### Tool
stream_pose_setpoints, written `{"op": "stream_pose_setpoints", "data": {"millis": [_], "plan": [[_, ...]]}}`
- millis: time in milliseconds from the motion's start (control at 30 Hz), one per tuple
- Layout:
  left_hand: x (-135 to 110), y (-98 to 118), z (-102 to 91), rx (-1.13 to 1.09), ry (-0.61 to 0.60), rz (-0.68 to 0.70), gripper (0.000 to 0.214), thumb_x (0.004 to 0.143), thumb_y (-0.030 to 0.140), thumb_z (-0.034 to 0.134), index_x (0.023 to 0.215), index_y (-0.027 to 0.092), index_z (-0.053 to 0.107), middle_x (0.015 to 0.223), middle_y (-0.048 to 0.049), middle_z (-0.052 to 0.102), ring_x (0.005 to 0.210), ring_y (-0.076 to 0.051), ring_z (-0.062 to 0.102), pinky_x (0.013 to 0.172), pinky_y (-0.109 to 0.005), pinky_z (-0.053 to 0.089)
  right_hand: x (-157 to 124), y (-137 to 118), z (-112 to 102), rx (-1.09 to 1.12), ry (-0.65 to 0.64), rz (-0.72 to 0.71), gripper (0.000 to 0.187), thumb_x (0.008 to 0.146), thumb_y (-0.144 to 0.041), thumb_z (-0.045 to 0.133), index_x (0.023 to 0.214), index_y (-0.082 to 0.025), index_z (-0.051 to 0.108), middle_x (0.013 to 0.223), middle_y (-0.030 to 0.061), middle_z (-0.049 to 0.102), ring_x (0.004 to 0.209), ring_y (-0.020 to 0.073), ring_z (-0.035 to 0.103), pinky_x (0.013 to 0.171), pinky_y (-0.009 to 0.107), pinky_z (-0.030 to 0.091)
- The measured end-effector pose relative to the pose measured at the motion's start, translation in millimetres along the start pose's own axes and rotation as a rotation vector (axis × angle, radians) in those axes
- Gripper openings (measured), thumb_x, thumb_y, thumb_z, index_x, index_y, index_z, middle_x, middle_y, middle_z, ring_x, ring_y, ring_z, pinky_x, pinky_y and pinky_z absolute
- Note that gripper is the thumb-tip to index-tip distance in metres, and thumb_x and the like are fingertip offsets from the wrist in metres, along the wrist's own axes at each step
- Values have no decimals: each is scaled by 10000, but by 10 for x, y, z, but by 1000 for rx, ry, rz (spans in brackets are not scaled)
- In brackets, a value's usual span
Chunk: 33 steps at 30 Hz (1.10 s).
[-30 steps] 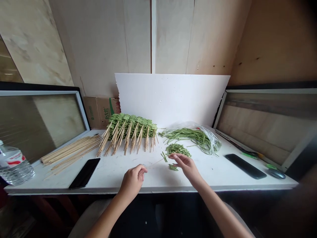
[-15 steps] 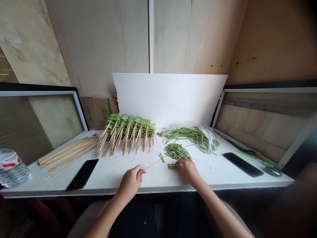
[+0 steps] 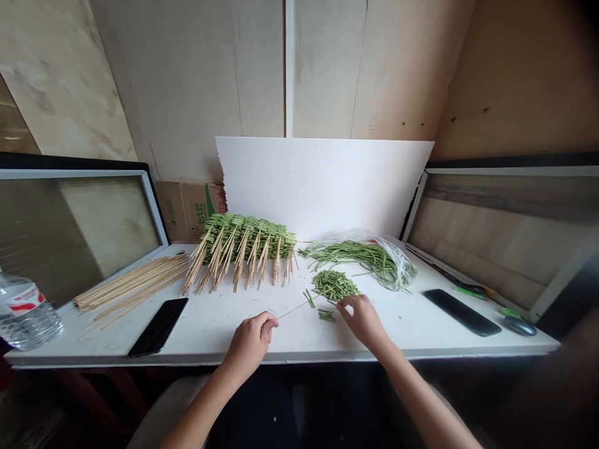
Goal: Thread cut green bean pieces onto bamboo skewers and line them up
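Observation:
My left hand (image 3: 253,340) is closed around the near end of a thin bamboo skewer (image 3: 296,308), which points up and right. Cut pieces of long green bean (image 3: 309,299) sit across the skewer toward its far end. At the near edge of the bean pile, my right hand (image 3: 360,317) pinches what looks like one cut bean piece (image 3: 332,302) with thumb and fingertips. Just left of that hand, a small row of cut beans (image 3: 326,315) lies on the white table. The heap of cut beans (image 3: 334,284) is right behind the fingers.
Stacked bean skewers (image 3: 248,240) stand at the back left, beside loose bamboo skewers (image 3: 133,284). Uncut long beans (image 3: 360,254) spill from a clear plastic bag (image 3: 403,272). Phones (image 3: 159,327) (image 3: 461,312), a mouse (image 3: 520,325) and a water bottle (image 3: 28,315) lie toward the sides.
My right hand has moved slightly up and right off the small row of cut beans, uncovering it. The left hand keeps its hold on the skewer. The view has shifted slightly.

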<state>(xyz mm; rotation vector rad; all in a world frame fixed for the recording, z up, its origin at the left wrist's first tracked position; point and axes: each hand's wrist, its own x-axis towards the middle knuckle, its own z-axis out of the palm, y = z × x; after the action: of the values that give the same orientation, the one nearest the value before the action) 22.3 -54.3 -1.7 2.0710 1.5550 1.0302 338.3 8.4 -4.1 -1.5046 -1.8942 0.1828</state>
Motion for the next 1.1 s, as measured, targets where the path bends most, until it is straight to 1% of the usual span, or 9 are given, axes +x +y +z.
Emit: {"op": "stream_pose_setpoints", "data": {"millis": [100,200,267,367,500,600,667,900,1100], "plan": [[-3,7,-1,-9,11,10,343,1022,364,400,876,220,675,616,12,605,587,-174,584,630,-268,406,53,-58,-87,443,-55,147,302,883,-497,679,905,-209,770,917,98,775,889,283,695,769,375,520],[-23,17,16,-20,20,17,354,1026,378,396,877,216,673,616,13,599,575,-170,574,622,-268,406,73,-157,-154,823,-102,236,428,825,-621,717,910,-206,771,926,85,768,872,242,682,719,320,508],[-36,25,32,-24,24,20,359,1028,385,394,879,215,673,610,15,593,565,-168,568,615,-268,405,72,-216,-171,984,-109,279,445,777,-637,763,890,-207,768,925,72,759,864,221,669,736,306,512],[-43,36,49,-27,27,28,366,1032,392,391,882,215,674,603,13,590,566,-171,571,612,-269,410,65,-259,-173,1126,-124,344,430,733,-615,814,897,-221,762,931,66,762,892,225,684,761,304,532],[-40,45,52,-20,26,32,370,1035,388,394,879,212,679,596,11,591,566,-172,572,612,-269,418,57,-257,-171,1229,-179,341,382,778,-592,789,923,-240,760,1038,94,780,1033,278,713,814,340,567],[-42,49,51,-14,25,31,368,1033,386,399,878,209,682,597,9,596,565,-171,571,606,-267,419,53,-252,-175,1236,-164,346,406,796,-594,773,959,-223,758,1133,124,774,1144,319,698,876,374,579],[-46,54,51,-9,22,32,369,1032,389,401,874,209,683,603,5,603,570,-173,573,605,-266,420,52,-255,-179,1224,-156,356,434,797,-599,772,981,-205,755,1158,139,768,1176,330,688,885,377,581],[-54,50,54,8,14,35,352,1022,367,411,870,216,691,661,-15,662,611,-187,606,612,-272,418,54,-278,-197,1207,-144,374,383,804,-555,788,926,-192,771,1039,129,791,1100,304,720,740,306,568],[-53,23,58,36,12,43,335,1021,343,418,867,220,689,697,-22,689,629,-193,616,629,-278,424,50,-254,-205,1146,-127,356,398,804,-556,788,937,-181,770,1030,139,795,1102,314,722,751,317,558]]}}
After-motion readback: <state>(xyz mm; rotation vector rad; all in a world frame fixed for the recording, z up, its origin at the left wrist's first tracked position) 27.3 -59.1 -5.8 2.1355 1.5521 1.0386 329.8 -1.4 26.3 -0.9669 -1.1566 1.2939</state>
